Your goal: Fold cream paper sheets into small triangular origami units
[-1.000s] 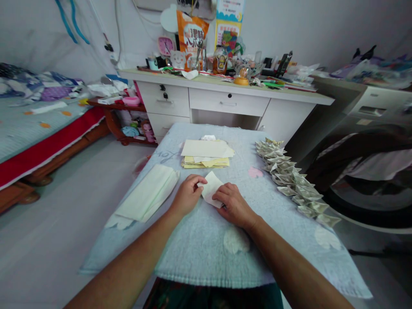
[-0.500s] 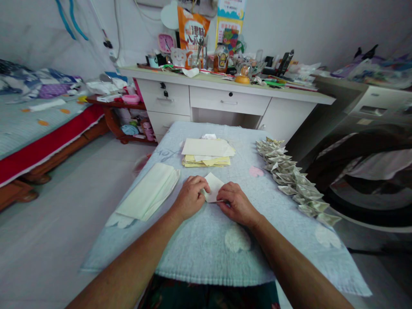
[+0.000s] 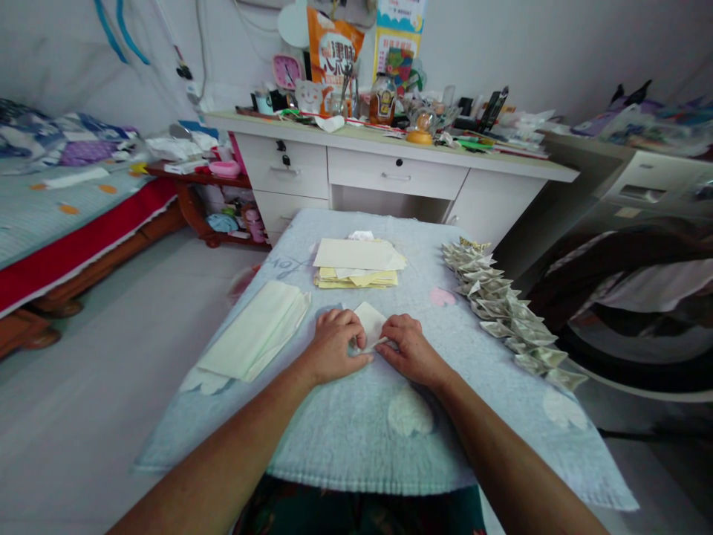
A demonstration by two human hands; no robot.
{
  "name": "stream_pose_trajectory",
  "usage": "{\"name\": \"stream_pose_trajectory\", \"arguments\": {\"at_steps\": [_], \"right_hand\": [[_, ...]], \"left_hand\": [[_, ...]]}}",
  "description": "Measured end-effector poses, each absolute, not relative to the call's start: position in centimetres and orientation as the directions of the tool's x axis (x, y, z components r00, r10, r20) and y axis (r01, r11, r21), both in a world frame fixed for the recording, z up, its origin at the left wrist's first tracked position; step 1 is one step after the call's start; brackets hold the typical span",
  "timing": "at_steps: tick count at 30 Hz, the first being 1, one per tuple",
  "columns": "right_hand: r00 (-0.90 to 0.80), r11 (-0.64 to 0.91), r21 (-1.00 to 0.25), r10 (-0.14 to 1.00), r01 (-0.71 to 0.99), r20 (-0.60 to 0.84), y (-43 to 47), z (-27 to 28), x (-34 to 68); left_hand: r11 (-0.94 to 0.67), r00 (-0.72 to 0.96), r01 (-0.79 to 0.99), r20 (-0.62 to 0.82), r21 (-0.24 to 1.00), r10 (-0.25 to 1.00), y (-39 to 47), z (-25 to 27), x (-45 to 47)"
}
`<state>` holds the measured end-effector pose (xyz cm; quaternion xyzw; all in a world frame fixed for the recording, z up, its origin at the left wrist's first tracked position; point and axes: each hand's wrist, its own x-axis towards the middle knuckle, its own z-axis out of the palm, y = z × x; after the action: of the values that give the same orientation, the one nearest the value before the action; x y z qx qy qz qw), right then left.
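Observation:
A small folded sheet of paper (image 3: pixel 370 321) lies between my hands on the cloth-covered table (image 3: pixel 356 438). My left hand (image 3: pixel 336 340) curls over its left side, thumb and fingers gripping the edge. At its right side my right hand (image 3: pixel 408 342) pinches the lower corner between thumb and fingers. The fingers cover part of the folds. Just beyond is a stack of cream and yellow paper (image 3: pixel 356 256). To the left of my left hand rests a pile of pale green paper sheets (image 3: pixel 256 331).
Rows of pointed folded paper pieces (image 3: pixel 501 305) run along the table's right side. Behind the table stands a white desk (image 3: pixel 390 160) crowded with a jar, a clock and other items. A washing machine (image 3: pixel 640 193) is at right, a bed (image 3: pixel 67 200) at left.
My left thumb has extended along the paper's near edge toward my right hand. My right fingers have shifted slightly on the right corner. The piles have stayed put.

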<state>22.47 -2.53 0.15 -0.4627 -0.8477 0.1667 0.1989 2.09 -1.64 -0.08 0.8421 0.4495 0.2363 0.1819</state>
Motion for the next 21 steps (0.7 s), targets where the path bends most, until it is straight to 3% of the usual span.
{"name": "stream_pose_trajectory", "arguments": {"at_steps": [10, 21], "right_hand": [[-0.371, 0.396, -0.494, 0.916, 0.774, 0.153, -2.2, 0.0, 22.2], [-0.207, 0.277, -0.424, 0.957, 0.862, 0.204, -2.0, -1.3, 22.0]], "left_hand": [[-0.512, 0.46, 0.683, 0.237, 0.521, 0.855, -1.4, -0.9, 2.3], [-0.511, 0.478, 0.683, 0.21, 0.522, 0.853, -1.4, -0.9, 2.1]]}}
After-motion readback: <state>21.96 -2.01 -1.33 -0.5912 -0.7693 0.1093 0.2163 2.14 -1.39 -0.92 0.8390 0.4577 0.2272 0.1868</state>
